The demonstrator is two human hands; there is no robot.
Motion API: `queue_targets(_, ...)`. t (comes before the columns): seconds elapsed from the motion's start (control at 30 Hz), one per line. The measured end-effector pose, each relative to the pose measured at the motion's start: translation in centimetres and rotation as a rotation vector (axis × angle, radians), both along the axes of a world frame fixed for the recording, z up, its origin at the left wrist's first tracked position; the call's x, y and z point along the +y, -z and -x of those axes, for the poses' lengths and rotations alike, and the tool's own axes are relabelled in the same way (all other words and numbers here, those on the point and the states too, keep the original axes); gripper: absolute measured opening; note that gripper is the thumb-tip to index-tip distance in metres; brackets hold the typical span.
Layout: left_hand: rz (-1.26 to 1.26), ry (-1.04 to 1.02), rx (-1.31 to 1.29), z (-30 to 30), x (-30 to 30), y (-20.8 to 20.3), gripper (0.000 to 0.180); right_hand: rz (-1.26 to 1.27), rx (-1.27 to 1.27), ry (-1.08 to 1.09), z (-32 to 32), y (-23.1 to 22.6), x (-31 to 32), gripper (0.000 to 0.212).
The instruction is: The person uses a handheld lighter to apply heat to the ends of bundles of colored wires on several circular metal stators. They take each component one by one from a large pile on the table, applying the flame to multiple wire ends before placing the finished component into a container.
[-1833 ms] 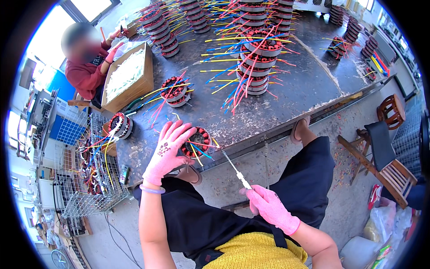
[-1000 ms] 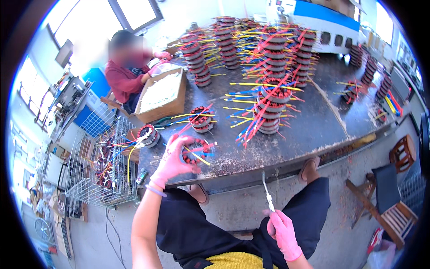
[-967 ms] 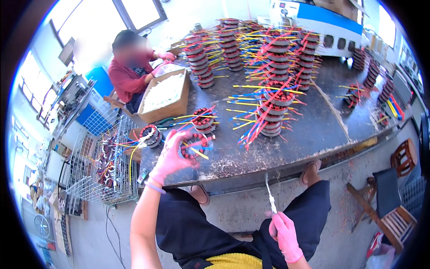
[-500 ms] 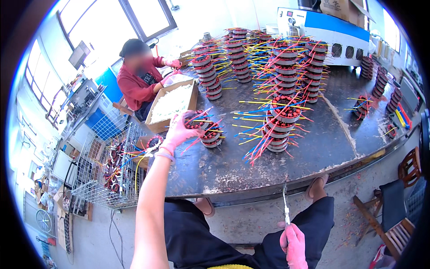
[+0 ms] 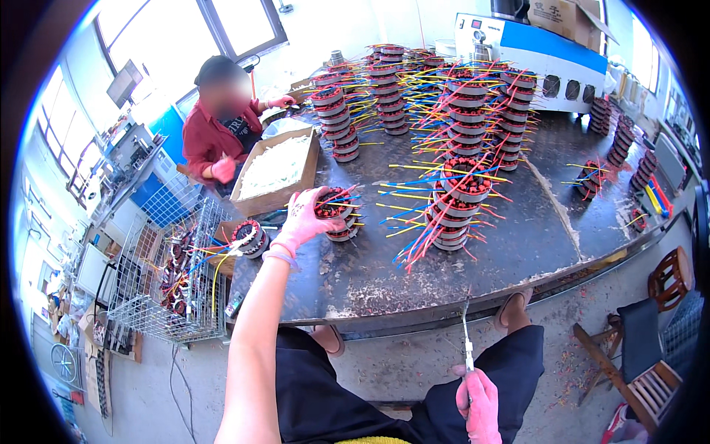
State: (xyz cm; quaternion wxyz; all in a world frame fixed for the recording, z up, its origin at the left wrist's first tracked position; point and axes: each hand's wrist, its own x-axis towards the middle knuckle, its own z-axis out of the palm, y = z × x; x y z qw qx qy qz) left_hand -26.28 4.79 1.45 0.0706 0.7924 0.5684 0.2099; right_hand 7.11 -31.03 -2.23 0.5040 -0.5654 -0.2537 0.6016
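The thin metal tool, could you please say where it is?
In the head view, the tool is low, right of centre, in the right hand, tip near the table's front edge.

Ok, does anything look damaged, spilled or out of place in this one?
The table looks damaged along its front edge: pale, scraped patches break up its dark surface. Small scraps are also scattered on the floor near the folding chair, which looks untidy.

- My feed shows a workshop: wired rings (image 5: 464,194) stacked on a scuffed bench (image 5: 510,248), mid-frame.
- Upper right, a blue-and-white machine (image 5: 551,48).
- Left, a wire basket (image 5: 159,323) of parts.
- Upper left, a co-worker (image 5: 203,144) beside a carton (image 5: 285,194).
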Motion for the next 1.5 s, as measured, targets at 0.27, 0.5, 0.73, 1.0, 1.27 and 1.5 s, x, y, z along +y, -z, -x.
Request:
queue_targets(0.27, 0.018, 0.078, 0.081, 2.3, -0.5, -0.1, 0.101, -0.020, -0.008, -0.001, -0.2, -0.3, -0.4, 0.036)
queue_targets(0.5, 0.085, 0.231, -0.320, -0.1, -2.8, -10.9, 0.075, -0.052, 0.012, 0.044, -0.5, 0.0, -0.7, 0.037)
queue_targets(0.73, 0.076, 0.481, -0.223, -13.9, -3.5, -12.8, 0.081, -0.097, 0.091, 0.061, -1.6, 0.4, -1.2, 0.036)
queue_targets(1.0, 0.125, 0.507, 0.058, -22.9, -0.8, -10.8, 0.112, -0.108, 0.190, 0.070, -2.9, 0.8, -1.9, 0.037)
queue_targets(1.27, -0.095, 0.518, -0.151, -19.7, -4.3, -12.3, 0.097, -0.100, 0.096, 0.067, -2.7, -1.4, -2.6, 0.037)
queue_targets(1.5, -0.039, 0.430, -0.091, -7.0, -12.6, -8.3, 0.099, -0.037, 0.095, -0.118, 0.8, -2.1, -2.3, 0.037)
